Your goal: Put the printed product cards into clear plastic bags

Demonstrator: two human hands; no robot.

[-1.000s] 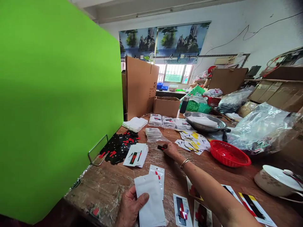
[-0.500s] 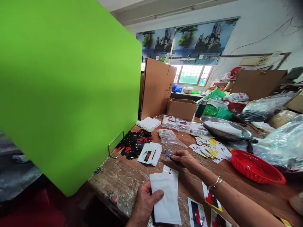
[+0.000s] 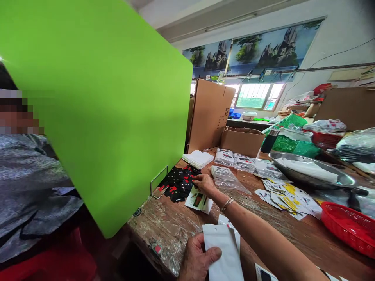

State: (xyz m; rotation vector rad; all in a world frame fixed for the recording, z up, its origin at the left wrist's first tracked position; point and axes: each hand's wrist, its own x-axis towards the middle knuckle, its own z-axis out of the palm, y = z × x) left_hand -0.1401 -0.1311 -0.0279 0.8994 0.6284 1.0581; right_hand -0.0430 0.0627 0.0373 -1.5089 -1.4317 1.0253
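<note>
My left hand grips a small stack of flat white pouches with a hang hole, thumb on top, near the table's front edge. At the edge of a heap of small black and red pieces, my right hand reaches down with its fingertips pinched together. Whatever lies between those fingertips is hidden. Just below that hand is a pile of printed white cards with a dark and red picture. Another white card lies partly under the held pouches.
A tall green panel stands at the left, with a wire bracket at its foot. Bagged packs, yellow-and-white cards, a metal pan and a red basket lie to the right. A person's grey sleeve shows behind the panel.
My right hand has moved left and away from me, from a small dark piece on the table to the black and red heap. My left hand keeps the pouches. The camera view has shifted left.
</note>
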